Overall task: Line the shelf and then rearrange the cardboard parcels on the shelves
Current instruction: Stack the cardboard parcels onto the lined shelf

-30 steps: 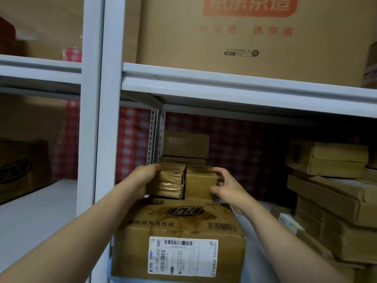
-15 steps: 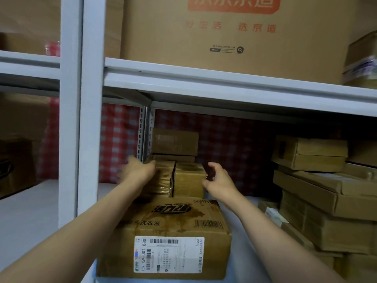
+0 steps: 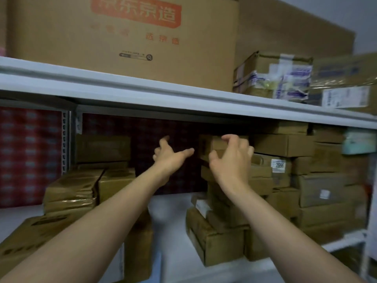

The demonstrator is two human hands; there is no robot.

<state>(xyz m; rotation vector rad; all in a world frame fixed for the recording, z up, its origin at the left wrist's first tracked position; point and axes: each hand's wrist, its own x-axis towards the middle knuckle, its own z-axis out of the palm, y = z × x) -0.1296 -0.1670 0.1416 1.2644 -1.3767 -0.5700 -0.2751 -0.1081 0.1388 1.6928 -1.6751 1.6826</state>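
Observation:
On the white-lined middle shelf (image 3: 175, 231) a stack of flat cardboard parcels (image 3: 263, 180) rises at the right. Its top parcel (image 3: 216, 142) sits just under the upper shelf board. My right hand (image 3: 230, 158) is raised in front of that top parcel's left end, fingers curled and spread, holding nothing. My left hand (image 3: 171, 156) is open to the left of it, thumb pointing right, in the gap before the dark back wall. At the left stand two small tape-wrapped parcels (image 3: 89, 186) on a large box (image 3: 30, 237), with another box (image 3: 102, 149) behind them.
The upper shelf board (image 3: 183, 99) carries a big printed carton (image 3: 126, 37) and taped parcels (image 3: 273, 76). A perforated upright (image 3: 65, 139) and a red checked backing (image 3: 28, 156) are at the left. A low stack of small boxes (image 3: 214, 237) lies at the shelf front.
Both hands let go of the two small parcels at the left and moved up and right toward the top of the right stack. The view swung right.

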